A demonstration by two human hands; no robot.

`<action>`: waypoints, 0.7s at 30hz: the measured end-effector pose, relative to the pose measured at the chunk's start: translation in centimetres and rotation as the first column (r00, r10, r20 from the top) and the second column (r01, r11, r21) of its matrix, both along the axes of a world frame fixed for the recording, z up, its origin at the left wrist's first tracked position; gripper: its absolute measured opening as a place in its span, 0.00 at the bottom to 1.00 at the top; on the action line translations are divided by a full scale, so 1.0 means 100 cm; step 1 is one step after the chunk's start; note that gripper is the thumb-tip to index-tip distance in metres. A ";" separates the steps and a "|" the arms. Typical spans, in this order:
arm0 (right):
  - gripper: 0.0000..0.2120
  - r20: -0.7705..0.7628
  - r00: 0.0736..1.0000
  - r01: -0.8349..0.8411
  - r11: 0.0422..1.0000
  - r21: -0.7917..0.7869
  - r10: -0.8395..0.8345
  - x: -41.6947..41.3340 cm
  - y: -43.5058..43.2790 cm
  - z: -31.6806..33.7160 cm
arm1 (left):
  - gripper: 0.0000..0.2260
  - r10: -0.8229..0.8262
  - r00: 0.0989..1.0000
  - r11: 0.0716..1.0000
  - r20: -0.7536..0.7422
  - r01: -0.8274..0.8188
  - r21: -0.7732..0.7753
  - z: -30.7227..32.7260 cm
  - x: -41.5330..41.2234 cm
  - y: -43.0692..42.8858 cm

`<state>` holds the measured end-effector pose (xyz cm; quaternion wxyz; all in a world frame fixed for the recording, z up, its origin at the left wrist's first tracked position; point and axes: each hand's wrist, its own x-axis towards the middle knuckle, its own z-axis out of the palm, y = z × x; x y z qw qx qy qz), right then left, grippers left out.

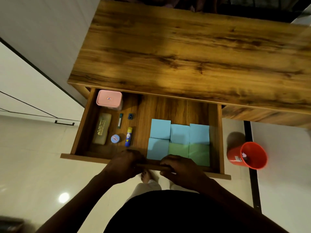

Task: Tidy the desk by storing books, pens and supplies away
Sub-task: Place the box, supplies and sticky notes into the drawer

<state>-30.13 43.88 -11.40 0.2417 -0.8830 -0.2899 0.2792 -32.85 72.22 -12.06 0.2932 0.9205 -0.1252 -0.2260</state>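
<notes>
- Wooden desk [193, 47] fills twelve o'clock.
- Open drawer [168, 111] holds blue and green pads [180, 137] at its three o'clock and a glue stick [128, 137] at nine.
- Left hand [124, 163] and right hand [181, 170] curl their fingers round the drawer's front edge at six.

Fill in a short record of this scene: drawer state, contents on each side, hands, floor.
Drawer state: drawer pulled open
Left side: pink box, olive pouch, glue stick, round blue tin, blue sharpener
Right side: blue pads and green pads, flat, side by side
Hands: left hand and right hand grip the drawer's front edge
Floor: red bin to the right of the drawer
</notes>
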 end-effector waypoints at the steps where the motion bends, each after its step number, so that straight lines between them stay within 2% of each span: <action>1: 0.13 0.004 1.000 -0.001 1.000 -0.002 0.001 -0.001 0.002 0.000 | 0.13 -0.012 1.000 1.000 0.006 0.011 0.017 -0.001 0.001 0.001; 7: 0.13 0.042 0.999 0.009 0.999 -0.037 -0.008 0.001 0.007 -0.001 | 0.16 -0.023 1.000 0.999 0.005 0.023 0.047 -0.005 0.007 0.000; 13: 0.14 0.089 0.995 0.057 0.997 -0.050 -0.052 0.018 0.008 0.000 | 0.13 -0.042 0.997 0.996 0.062 0.037 0.078 0.004 0.031 -0.005; 21: 0.14 0.275 0.956 0.118 0.991 -0.059 -0.097 0.063 0.013 -0.003 | 0.12 -0.031 0.978 0.994 0.208 0.007 0.112 0.004 0.083 -0.006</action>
